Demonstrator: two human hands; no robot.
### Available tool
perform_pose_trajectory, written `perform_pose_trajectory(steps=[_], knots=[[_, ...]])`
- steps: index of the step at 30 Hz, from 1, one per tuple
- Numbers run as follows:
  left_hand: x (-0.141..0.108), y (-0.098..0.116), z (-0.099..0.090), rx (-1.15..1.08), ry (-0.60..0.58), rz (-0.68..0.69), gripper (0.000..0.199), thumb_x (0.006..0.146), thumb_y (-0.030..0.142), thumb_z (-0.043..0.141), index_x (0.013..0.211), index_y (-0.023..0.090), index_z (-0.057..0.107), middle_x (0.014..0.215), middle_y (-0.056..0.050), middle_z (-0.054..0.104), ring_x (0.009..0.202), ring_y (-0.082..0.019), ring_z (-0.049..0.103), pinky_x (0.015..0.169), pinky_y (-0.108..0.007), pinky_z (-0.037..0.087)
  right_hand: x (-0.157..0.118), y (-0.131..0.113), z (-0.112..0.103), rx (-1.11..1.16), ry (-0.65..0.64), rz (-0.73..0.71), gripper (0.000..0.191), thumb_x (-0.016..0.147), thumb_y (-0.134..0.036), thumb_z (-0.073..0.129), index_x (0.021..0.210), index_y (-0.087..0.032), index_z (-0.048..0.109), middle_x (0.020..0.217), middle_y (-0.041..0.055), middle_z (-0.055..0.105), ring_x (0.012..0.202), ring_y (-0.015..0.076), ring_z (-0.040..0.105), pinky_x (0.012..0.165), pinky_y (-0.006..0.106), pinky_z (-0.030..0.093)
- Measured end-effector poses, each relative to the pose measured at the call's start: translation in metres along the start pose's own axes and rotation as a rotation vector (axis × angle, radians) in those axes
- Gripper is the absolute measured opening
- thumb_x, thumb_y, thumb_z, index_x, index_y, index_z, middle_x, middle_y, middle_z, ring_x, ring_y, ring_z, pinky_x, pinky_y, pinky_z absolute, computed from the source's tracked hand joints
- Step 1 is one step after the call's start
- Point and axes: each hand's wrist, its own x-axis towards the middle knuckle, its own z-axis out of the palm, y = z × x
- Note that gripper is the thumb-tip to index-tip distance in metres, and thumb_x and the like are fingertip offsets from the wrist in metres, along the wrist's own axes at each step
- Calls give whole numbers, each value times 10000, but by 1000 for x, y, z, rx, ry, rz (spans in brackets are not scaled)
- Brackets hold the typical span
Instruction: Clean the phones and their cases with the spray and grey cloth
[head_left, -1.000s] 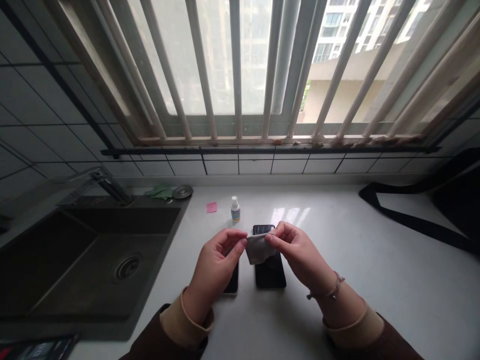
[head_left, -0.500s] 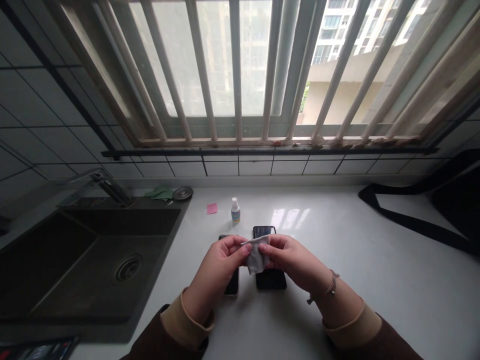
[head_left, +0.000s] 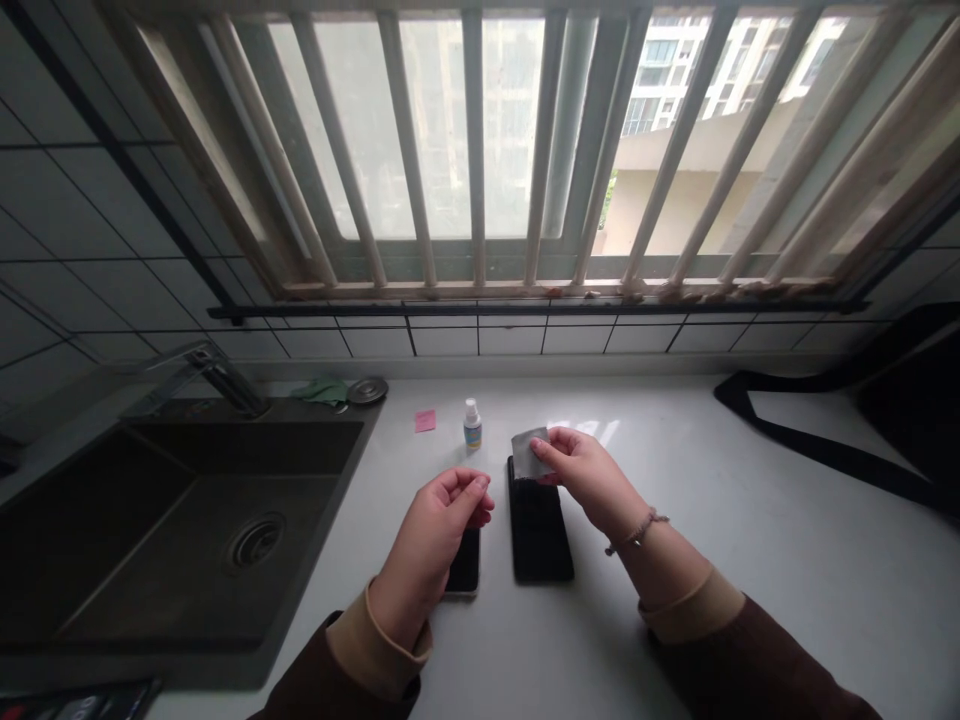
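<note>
My right hand [head_left: 581, 470] pinches a small grey cloth [head_left: 529, 454] between thumb and fingers, above the top end of a black phone [head_left: 541, 535] lying on the counter. To its left, my left hand [head_left: 450, 510] is closed in a pinch over a second dark phone [head_left: 465, 565], hiding that phone's upper part. Whether anything is between the left fingertips is too small to make out. Behind the hands a small white spray bottle [head_left: 472, 425] stands upright, with a pink paper note [head_left: 425, 421] flat to its left.
A dark sink [head_left: 277, 610] with a metal faucet [head_left: 229, 380] is on the left. Behind it lie a green cloth [head_left: 322, 391] and a round metal strainer [head_left: 367, 390]. A black strap [head_left: 810, 440] rests at the right. Dark packaging [head_left: 82, 700] shows at the bottom left.
My left hand has let go of the grey cloth. My right hand has carried it up and slightly right, and the hands are now apart, leaving more of the right phone visible.
</note>
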Motion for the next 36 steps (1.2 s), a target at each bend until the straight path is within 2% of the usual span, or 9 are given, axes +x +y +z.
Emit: perform_pose_trajectory(steps=[3, 8, 11, 14, 20, 24, 27, 31, 36], knots=[[-3, 3, 3, 60, -56, 3, 310, 919, 469, 759, 975, 167, 718, 796, -21, 686, 725, -142, 607, 720, -259, 499, 29, -4, -1, -75, 58, -16, 269, 835, -432, 790, 876, -186, 690, 835, 41, 722, 780, 179, 671, 665, 276, 588], [-3, 5, 4, 83, -65, 6, 323, 908, 473, 766, 947, 159, 699, 750, -9, 666, 701, -144, 590, 702, -261, 480, 65, -8, 12, -215, 67, -19, 192, 912, -360, 676, 936, -174, 719, 944, 69, 763, 779, 155, 686, 649, 243, 566], [-2, 4, 3, 89, -65, 10, 322, 911, 474, 762, 945, 161, 694, 742, -7, 670, 695, -146, 597, 695, -262, 476, 77, -6, 16, -386, 75, -4, 202, 901, -354, 691, 903, -160, 745, 828, 66, 763, 700, 158, 667, 596, 237, 513], [-2, 3, 2, 96, -63, 15, 317, 914, 469, 757, 941, 161, 686, 738, -8, 672, 687, -146, 601, 690, -261, 476, 81, -5, 10, -611, 117, -5, 179, 845, -331, 758, 832, -152, 751, 717, 70, 742, 713, 191, 679, 632, 257, 487], [-3, 6, 3, 145, -76, 24, 306, 922, 460, 735, 937, 160, 678, 724, -3, 663, 674, -145, 595, 676, -262, 468, 53, -13, 0, -1019, 260, -66, 300, 936, -339, 690, 1117, -103, 729, 1047, 216, 762, 1030, 329, 707, 849, 372, 493], [-3, 5, 1, 265, -59, 86, 306, 944, 475, 692, 947, 168, 683, 741, -10, 667, 711, -169, 610, 704, -282, 483, 10, -6, 23, -1154, 295, -103, 410, 1018, -459, 599, 1216, -107, 668, 1157, 243, 696, 1072, 358, 669, 879, 424, 499], [-3, 5, -1, 441, -8, 166, 263, 954, 445, 668, 961, 184, 704, 811, -29, 711, 757, -190, 635, 720, -289, 480, -14, 6, 44, -1314, 288, -124, 531, 960, -574, 656, 1295, -162, 643, 1240, 231, 638, 1107, 390, 610, 810, 443, 525], [-3, 3, -3, 611, 16, 240, 226, 954, 423, 658, 964, 210, 734, 862, -38, 752, 776, -210, 664, 716, -292, 465, -22, 16, 55, -1354, 246, -113, 514, 946, -497, 673, 1329, -155, 635, 1264, 229, 608, 1130, 389, 569, 792, 429, 534], [-7, 1, -2, 641, -11, 245, 233, 960, 431, 653, 970, 218, 747, 835, -41, 752, 754, -217, 666, 686, -292, 454, -19, 17, 55, -1332, 206, -126, 450, 924, -416, 673, 1246, -101, 672, 1235, 239, 610, 1116, 386, 565, 869, 445, 513]])
